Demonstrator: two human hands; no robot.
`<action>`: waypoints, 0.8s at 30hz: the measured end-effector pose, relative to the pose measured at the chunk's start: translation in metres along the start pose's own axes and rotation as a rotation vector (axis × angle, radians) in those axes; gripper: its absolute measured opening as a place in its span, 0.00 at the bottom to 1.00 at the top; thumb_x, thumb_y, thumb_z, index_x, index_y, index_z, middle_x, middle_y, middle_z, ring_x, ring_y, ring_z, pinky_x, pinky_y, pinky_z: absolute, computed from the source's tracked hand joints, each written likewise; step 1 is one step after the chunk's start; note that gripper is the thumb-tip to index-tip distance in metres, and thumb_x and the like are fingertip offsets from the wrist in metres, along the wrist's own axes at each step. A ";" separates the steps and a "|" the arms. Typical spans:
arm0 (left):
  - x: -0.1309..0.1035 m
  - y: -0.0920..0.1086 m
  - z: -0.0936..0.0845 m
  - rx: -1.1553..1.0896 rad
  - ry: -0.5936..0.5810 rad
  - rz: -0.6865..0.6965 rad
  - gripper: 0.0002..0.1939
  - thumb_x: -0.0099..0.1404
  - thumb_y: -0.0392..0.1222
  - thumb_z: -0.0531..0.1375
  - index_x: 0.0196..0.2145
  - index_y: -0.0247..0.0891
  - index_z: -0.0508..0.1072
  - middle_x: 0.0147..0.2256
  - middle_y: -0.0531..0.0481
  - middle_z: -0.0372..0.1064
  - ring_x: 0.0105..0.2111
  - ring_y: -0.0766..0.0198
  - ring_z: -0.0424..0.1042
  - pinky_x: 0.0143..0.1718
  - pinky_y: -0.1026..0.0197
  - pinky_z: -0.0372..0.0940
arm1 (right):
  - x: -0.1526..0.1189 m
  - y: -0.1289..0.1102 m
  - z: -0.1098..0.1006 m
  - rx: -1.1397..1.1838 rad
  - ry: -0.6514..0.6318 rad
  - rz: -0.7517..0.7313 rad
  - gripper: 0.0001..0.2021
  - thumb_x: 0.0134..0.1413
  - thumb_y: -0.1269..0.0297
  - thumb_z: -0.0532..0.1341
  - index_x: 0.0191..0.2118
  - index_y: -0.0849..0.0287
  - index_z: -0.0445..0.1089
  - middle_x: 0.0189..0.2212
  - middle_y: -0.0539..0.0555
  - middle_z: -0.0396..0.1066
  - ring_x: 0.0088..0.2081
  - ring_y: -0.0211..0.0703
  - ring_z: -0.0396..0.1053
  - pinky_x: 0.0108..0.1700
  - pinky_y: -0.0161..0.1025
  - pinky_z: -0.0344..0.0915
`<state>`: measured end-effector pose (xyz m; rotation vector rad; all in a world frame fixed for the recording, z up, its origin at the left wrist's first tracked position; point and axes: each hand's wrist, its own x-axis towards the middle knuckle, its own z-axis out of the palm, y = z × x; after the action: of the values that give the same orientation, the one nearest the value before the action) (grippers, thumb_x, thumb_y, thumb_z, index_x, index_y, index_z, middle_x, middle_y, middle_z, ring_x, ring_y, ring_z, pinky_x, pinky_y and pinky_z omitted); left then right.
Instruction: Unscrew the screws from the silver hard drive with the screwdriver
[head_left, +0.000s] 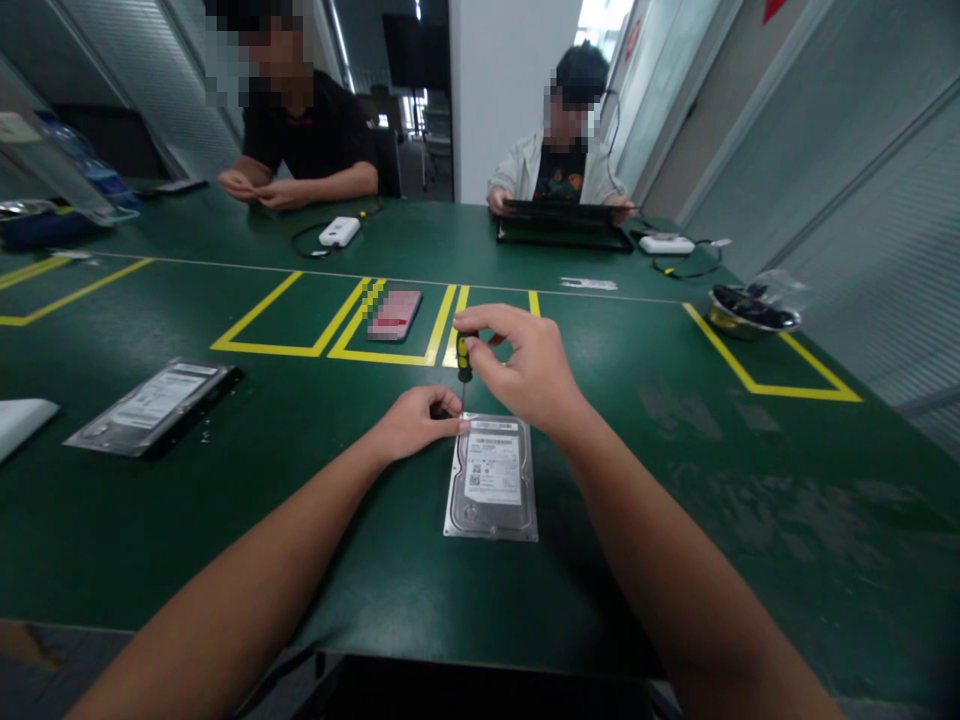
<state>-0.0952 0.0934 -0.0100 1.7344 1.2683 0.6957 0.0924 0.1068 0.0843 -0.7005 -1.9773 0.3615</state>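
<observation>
A silver hard drive [493,478] lies flat on the green table, its white label facing up. Upright over its far left corner stands a black-and-yellow screwdriver [465,352], shaft down. The fingers of my right hand [521,365] are closed round the handle, thumb against its side. At that same corner, my left hand [420,422] has its thumb on the drive's edge, with its fingertips curled beside the screwdriver shaft. The drive's corner and the screwdriver tip are partly covered by these fingers.
A second hard drive [157,405] lies at left, with small bits [205,430] beside it. Beyond are a pink phone [395,315], yellow tape outlines and a metal bowl [754,305] of dark items. Two people sit across the table, one holding a dark tablet-like object [564,222].
</observation>
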 end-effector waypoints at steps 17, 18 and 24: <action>0.001 0.000 0.000 0.004 0.006 0.022 0.18 0.52 0.51 0.68 0.33 0.35 0.72 0.32 0.50 0.72 0.32 0.62 0.68 0.34 0.60 0.61 | 0.001 -0.003 -0.002 -0.058 -0.042 0.005 0.04 0.57 0.66 0.61 0.37 0.56 0.72 0.36 0.51 0.75 0.40 0.41 0.70 0.44 0.40 0.65; 0.001 0.000 0.000 0.004 0.007 0.024 0.18 0.52 0.51 0.68 0.33 0.35 0.72 0.32 0.50 0.72 0.32 0.62 0.68 0.35 0.60 0.61 | 0.001 -0.003 -0.002 -0.066 -0.036 -0.002 0.04 0.57 0.64 0.61 0.36 0.57 0.72 0.35 0.51 0.74 0.39 0.41 0.70 0.43 0.40 0.65; 0.001 -0.002 0.000 0.003 0.005 0.013 0.18 0.53 0.52 0.68 0.34 0.35 0.73 0.32 0.50 0.73 0.33 0.61 0.69 0.35 0.60 0.62 | 0.001 -0.004 -0.001 -0.035 -0.036 0.003 0.07 0.57 0.71 0.57 0.38 0.56 0.72 0.39 0.52 0.76 0.42 0.41 0.71 0.44 0.40 0.66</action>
<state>-0.0956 0.0948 -0.0124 1.7455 1.2635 0.7064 0.0920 0.1041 0.0878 -0.7243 -2.0214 0.3443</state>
